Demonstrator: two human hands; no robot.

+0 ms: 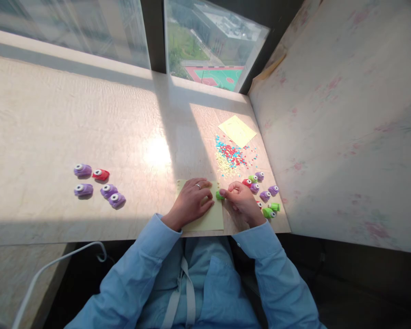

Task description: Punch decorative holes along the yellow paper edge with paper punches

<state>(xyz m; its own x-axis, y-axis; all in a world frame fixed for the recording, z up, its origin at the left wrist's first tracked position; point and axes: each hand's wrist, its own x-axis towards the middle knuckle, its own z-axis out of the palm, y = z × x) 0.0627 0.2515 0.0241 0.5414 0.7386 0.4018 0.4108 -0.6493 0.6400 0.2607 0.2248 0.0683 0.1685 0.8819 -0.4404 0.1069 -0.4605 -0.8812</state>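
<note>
A pale yellow sheet point(205, 222) lies near the front edge of the table, with small punched shapes along its top corners. My left hand point(194, 201), a ring on one finger, rests on the sheet with its fingers curved and apart, holding nothing. At the sheet's right edge is a small green craft punch point(219, 195), pinched between the thumb and fingers of my right hand point(239, 198). Part of the punch is hidden by the thumb. Just beyond my right hand lies a group of purple, red and green punches point(265, 196).
Red, blue and yellow confetti point(231, 156) is scattered at the right, below a yellow paper point(238, 131). Several purple punches point(83, 190) and a red punch point(101, 174) stand at the left. A wall point(332, 128) bounds the table point(55, 123) on the right.
</note>
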